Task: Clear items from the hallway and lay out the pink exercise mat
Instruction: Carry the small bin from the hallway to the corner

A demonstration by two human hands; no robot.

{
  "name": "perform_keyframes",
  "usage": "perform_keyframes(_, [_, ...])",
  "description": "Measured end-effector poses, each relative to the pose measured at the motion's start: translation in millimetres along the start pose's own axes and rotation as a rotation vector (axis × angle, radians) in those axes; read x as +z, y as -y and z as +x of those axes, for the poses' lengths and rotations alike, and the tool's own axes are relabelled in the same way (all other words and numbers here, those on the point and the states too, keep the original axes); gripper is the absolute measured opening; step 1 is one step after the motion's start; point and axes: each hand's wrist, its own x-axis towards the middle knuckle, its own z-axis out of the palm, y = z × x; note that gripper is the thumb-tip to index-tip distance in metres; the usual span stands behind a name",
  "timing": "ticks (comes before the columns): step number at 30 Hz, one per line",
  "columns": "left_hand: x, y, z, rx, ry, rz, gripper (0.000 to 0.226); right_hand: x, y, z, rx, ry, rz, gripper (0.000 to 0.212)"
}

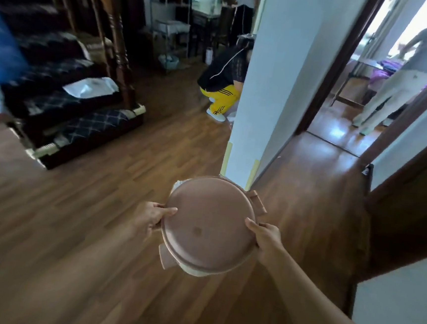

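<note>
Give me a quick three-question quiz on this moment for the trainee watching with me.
1. True or false: both hands grip the round brown stool.
2. Which hand has its thumb on top of the stool's seat near the left rim? A) left hand B) right hand
3. What is the person in yellow trousers doing: standing upright, bending down behind the white wall corner, or sitting on the stairs?

Key: 1 true. 2 A. 3 bending down behind the wall corner.
</note>
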Motion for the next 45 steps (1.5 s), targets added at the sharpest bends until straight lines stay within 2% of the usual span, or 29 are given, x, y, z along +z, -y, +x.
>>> perform_keyframes(10, [-141.4, 4.4, -32.5, -0.008, -0.247, -0.217, 0.031, 139.5, 26.3, -35.7, -0.078, 0.210, -0.206, 0.025])
perform_keyframes(16, [-243.0, 1.4, -54.7, 0.004, -0.374, -0.276, 0.033, 241.6, 20.8, -74.5, -0.101, 0.336, -0.222, 0.031])
perform_keyframes(19, [-293.6, -3.0, -60.5, 0.006, -0.411, -0.264, 0.041, 290.0, 16.5, -94.9, -0.093, 0.357, -0.230, 0.031])
perform_keyframes(25, [-396.6, -6.2, -67.4, 0.007, -0.484, -0.302, 0.024, 388.8, 6.7, -133.3, -0.099, 0.399, -0.258, 0.032])
perform_keyframes(30, [-472.0, 0.5, -74.8, 0.010, -0.560, -0.327, 0.033, 464.4, -2.3, -160.6, -0.111, 0.431, -0.289, 0.040])
perform_keyframes(32, [-498.2, 2.3, -81.4, 0.004, -0.587, -0.352, 0.035, 494.1, -4.1, -171.5, -0.122, 0.455, -0.306, 0.043])
perform_keyframes(38, [-566.7, 2.3, -95.0, 0.017, -0.668, -0.436, 0.017, 574.3, -6.2, -203.9, -0.111, 0.548, -0.353, 0.049])
perform_keyframes(41, [-594.4, -2.2, -95.0, 0.014, -0.710, -0.457, 0.016, 609.9, -2.9, -212.5, -0.109, 0.580, -0.381, 0.052])
perform_keyframes(45, [-629.5, -7.9, -83.6, 0.014, -0.746, -0.512, 0.018, 660.7, 4.0, -213.1, -0.124, 0.636, -0.420, 0.045])
